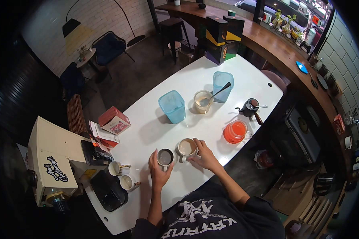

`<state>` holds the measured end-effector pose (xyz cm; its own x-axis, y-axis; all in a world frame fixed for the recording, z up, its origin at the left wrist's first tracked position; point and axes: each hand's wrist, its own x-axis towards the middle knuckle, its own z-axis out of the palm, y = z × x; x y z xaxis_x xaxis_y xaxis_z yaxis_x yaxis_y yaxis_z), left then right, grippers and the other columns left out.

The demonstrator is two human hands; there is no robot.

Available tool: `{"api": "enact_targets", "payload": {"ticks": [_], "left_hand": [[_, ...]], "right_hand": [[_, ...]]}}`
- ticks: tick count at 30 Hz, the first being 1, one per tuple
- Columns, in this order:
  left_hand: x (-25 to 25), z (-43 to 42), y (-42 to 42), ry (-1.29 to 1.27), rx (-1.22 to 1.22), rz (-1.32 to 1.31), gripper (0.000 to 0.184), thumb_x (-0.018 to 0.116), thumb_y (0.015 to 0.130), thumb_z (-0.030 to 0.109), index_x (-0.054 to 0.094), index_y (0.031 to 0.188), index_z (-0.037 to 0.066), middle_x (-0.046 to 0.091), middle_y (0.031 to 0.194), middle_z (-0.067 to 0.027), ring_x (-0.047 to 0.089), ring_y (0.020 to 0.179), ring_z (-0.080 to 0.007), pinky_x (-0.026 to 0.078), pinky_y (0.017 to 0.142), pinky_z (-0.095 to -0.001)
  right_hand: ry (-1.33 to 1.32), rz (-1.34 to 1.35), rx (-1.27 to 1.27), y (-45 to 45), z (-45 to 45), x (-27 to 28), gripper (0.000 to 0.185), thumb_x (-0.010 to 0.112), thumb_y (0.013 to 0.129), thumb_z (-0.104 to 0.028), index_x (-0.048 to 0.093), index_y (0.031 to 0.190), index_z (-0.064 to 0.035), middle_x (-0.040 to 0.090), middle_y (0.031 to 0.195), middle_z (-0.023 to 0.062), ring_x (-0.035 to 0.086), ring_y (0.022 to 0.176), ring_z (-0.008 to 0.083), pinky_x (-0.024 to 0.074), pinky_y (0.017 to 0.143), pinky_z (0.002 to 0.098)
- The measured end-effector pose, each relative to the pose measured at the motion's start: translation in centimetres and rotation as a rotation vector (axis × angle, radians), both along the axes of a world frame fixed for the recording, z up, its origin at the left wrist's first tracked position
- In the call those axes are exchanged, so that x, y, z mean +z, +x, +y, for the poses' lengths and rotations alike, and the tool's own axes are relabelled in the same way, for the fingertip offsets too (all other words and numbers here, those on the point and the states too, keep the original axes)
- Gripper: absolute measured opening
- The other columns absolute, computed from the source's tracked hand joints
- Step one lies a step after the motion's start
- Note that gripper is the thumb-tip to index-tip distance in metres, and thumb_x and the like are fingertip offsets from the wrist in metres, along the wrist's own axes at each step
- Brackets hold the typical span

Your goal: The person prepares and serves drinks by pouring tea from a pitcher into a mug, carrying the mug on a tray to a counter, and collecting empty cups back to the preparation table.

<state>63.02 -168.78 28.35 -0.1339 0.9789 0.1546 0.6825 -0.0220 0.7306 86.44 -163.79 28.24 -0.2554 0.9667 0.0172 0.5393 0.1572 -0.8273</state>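
My left hand [157,172] is closed round a mug [165,157] with a dark, greyish inside, which stands on the white table [147,119]. Just to its right, my right hand [205,156] grips the side of a second mug [187,147] that holds a pale, milky drink. Both mugs are upright, close together but apart. Beyond them is a clear tub [202,104] with some pale liquid in it. A spoon [221,91] leans out over the rim of the tub.
Two blue containers [172,106] flank the tub. A jar of red liquid [235,132] and a small dark pot [250,108] with a spoon stand at right. Two white cups [126,182] sit at left, by a cream machine [52,159] and a red box [115,120]. Black boxes [223,40] stand at the back.
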Motion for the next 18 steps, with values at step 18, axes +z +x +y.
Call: {"api": "enact_targets", "payload": {"ticks": [18], "left_hand": [[1.3, 0.7, 1.5, 0.021, 0.061, -0.034, 0.103, 0.088, 0.063, 0.025, 0.031, 0.146, 0.007, 0.056, 0.121, -0.017, 0.052, 0.109, -0.0345, 0.039, 0.096, -0.0463]], "right_hand": [[-0.154, 0.177, 0.199, 1.8, 3.0, 0.5, 0.082, 0.08, 0.072, -0.013, 0.039, 0.143, -0.0107, 0.051, 0.128, 0.0149, 0.062, 0.083, 0.025, 0.0524, 0.075, 0.0346]]}}
